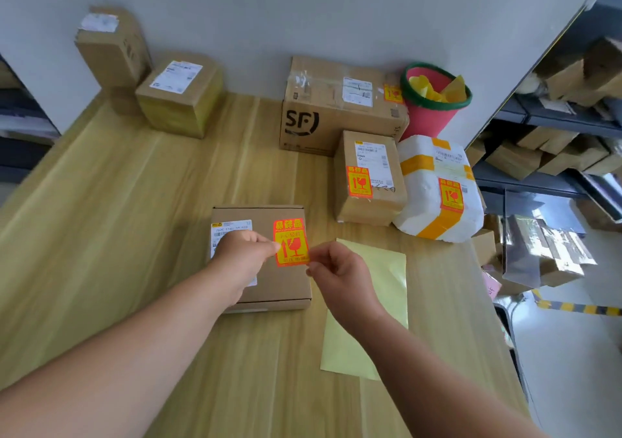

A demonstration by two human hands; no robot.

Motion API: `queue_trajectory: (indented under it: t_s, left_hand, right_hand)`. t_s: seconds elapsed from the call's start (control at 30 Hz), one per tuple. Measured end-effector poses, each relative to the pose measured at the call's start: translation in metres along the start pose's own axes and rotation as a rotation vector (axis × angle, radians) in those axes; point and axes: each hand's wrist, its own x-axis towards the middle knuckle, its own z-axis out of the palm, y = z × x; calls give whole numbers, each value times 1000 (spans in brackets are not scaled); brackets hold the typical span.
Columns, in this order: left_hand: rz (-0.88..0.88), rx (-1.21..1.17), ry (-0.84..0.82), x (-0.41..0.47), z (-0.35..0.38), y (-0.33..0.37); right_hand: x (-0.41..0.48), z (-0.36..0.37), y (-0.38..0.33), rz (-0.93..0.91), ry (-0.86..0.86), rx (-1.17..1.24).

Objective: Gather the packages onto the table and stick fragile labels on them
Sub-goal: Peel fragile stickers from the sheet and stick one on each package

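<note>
On the wooden bench (134, 235) a flat cardboard package (266, 283) lies straight ahead. Above its right half hangs the fragile label (291, 242), long axis upright, stretched between both hands. The left hand (244, 256) pinches its left edge, the right hand (340, 276) its lower right corner; the package surface lies directly beneath.

**Colours and Patterns Observed**

In my fingers: an orange rectangular fragile sticker (291, 242) with yellow characters and panel. Under it, a plain brown flat cardboard box (269, 269) bearing a white label. Pale yellow backing sheet (377, 309) alongside. Light wood-grain striped tabletop (134, 219). White foam parcel (437, 188) banded in yellow tape. Pink bin (430, 108), green rim.
</note>
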Motion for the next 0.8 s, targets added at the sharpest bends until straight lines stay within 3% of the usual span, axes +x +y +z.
queue_trajectory:
  t_s: [0.17, 0.33, 0.63, 0.7, 0.8]
  left_hand:
    - [23, -11, 33, 8, -31, -4]
    - [63, 53, 10, 14, -41, -10]
    - [103, 108, 7, 32, -40, -20]
    - [102, 235, 42, 39, -40, -25]
    - [240, 576, 84, 49, -45, -33]
  right_hand:
    - [14, 21, -14, 126, 66, 74]
    - [30, 41, -21, 321, -7, 152]
    - [43, 55, -13, 420, -12, 169]
    - [49, 55, -9, 440, 20, 154]
    - [58, 55, -1, 451, 35, 44]
